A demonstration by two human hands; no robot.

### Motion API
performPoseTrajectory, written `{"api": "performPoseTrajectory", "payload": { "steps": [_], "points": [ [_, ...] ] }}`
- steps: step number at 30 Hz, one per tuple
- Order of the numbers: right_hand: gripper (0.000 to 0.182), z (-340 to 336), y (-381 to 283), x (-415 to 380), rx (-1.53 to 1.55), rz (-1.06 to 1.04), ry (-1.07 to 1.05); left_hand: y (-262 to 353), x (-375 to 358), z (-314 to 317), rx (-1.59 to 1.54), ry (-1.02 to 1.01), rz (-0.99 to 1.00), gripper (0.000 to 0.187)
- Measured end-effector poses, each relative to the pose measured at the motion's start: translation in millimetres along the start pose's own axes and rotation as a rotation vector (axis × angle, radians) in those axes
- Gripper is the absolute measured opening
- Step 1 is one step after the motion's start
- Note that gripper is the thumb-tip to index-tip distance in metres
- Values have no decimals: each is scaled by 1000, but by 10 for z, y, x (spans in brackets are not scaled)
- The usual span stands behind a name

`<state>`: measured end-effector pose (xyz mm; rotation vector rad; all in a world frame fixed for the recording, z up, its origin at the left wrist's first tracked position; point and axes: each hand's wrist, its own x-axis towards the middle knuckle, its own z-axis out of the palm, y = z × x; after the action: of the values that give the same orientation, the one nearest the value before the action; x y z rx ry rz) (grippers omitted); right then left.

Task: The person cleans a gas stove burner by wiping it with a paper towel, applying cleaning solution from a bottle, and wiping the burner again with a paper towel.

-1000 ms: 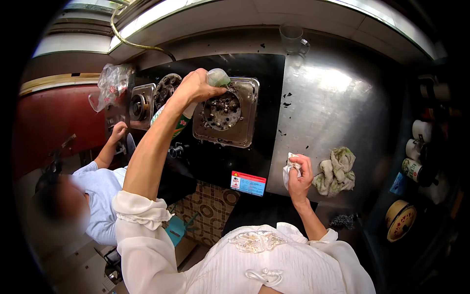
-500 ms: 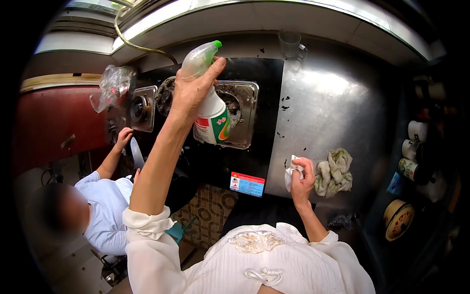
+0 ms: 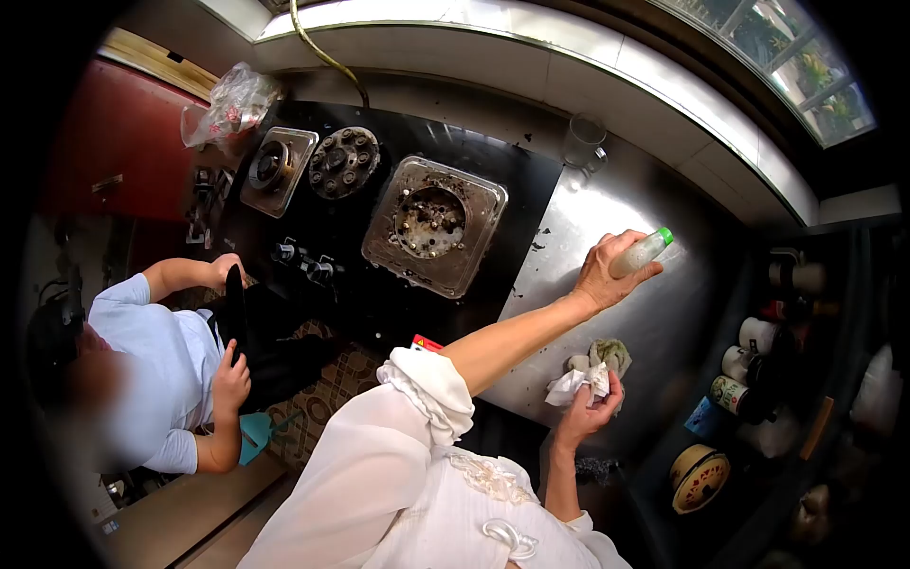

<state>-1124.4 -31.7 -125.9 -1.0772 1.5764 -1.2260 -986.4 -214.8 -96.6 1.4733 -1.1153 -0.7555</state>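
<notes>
My left hand is stretched across to the right over the steel counter, its fingers wrapped round a spray bottle with a clear head and a green nozzle tip. Most of the bottle's body is hidden by the hand and the viewing angle. Nearer to me, my right hand pinches a crumpled white tissue. Just behind the tissue lies a stained, bunched-up rag, partly covered by it in this view.
A black gas hob with a dirty open burner and a removed burner part is at left. A glass mug stands by the wall. Beside me at left, another person holds a long dark flat object. Shelves hold jars.
My left hand has carried the spray bottle from above the burner to the right-hand counter. My right hand has brought the tissue up against the rag. The view has turned rightward.
</notes>
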Motion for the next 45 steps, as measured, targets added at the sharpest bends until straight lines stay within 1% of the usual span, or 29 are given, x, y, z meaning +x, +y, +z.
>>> {"api": "performPoseTrajectory", "payload": {
  "steps": [3, 5, 6, 7, 9, 10, 11, 13, 14, 16, 18, 19, 21, 23, 25, 27, 28, 31, 33, 34, 35, 36, 37, 39, 40, 41, 42, 43, 45],
  "points": [
    [46, -66, 37, 19, -23, -11, 38, -215, -47, 134, 31, -28, 21, 50],
    [45, -54, 20, 19, -3, -2, 38, -263, -112, 143, 162, -27, 110, 50],
    [45, -32, 9, 22, 2, -1, 36, -297, -142, 134, 137, -127, 84, 57],
    [45, 11, -22, 17, 4, -3, 18, -295, -171, 84, 138, -130, 79, 57],
    [45, 51, -54, 31, 11, -8, -2, -287, -241, 36, 222, -100, 86, 68],
    [45, 90, -79, 33, 72, 23, -31, -329, -253, -26, 208, -175, 9, 79],
    [45, 138, -97, 39, 132, 54, -62, -364, -278, -89, 209, -172, 8, 79],
    [45, 237, -137, 55, 129, 32, -80, -329, -358, -274, 269, -126, -103, 81],
    [44, 310, -203, 54, 165, 62, -102, -282, -444, -455, 258, -158, -176, 77],
    [43, 427, -332, 73, 210, 79, -139, -94, -691, -836, 249, -160, -216, 65],
    [42, 543, -436, 104, 242, 113, -174, 74, -920, -1217, 75, -222, -428, 53],
    [41, 606, -487, 109, 271, 146, -204, 83, -1055, -1351, 78, -217, -433, 53],
    [38, 792, -584, 113, 298, 163, -268, 74, -1281, -1576, -213, -185, -595, 45],
    [35, 954, -615, 73, 379, 243, -433, 173, -1409, -1739, -291, -180, -636, 42],
    [34, 1098, -605, 19, 329, 184, -545, 190, -1493, -1868, -374, -182, -675, 38],
    [34, 1229, -667, -42, 311, 170, -574, 131, -1533, -1960, -537, 83, -704, 28],
    [35, 1308, -708, -80, 300, 183, -571, 131, -1493, -2046, -705, 192, -722, 23],
    [26, 1416, -634, -207, 164, 109, -569, 294, -1423, -2175, -784, 212, -782, 24],
    [21, 1497, -634, -299, 86, 117, -587, 297, -1466, -2191, -826, 101, -797, 28],
    [21, 1541, -634, -370, 30, 53, -611, 236, -1510, -2175, -807, 179, -779, 28],
    [20, 1581, -630, -410, -23, -14, -632, 182, -1535, -2225, -808, 182, -788, 28],
    [25, 1597, -574, -434, -39, 42, -690, 133, -1553, -2295, -787, 220, -771, 26],
    [25, 1648, -629, -419, -44, 46, -686, 94, -1563, -2373, -767, 254, -755, 25],
    [31, 1772, -799, -367, -78, -256, -773, 23, -1550, -2605, -617, 368, -706, 19],
    [35, 1773, -795, -360, -68, -198, -759, 44, -1453, -2750, -422, 443, -630, 17],
    [35, 1795, -785, -328, -90, -235, -693, 57, -1340, -2917, -101, 465, -575, 12],
    [35, 1800, -737, -286, -139, -281, -621, -134, -1277, -3072, 209, 503, -413, 11],
    [36, 1804, -655, -245, -187, -326, -550, -27, -1074, -3176, 519, 491, -296, 14],
    [35, 1811, -488, -176, -290, -387, -461, -228, -795, -3269, 734, 481, -64, 20]
  ]
}}
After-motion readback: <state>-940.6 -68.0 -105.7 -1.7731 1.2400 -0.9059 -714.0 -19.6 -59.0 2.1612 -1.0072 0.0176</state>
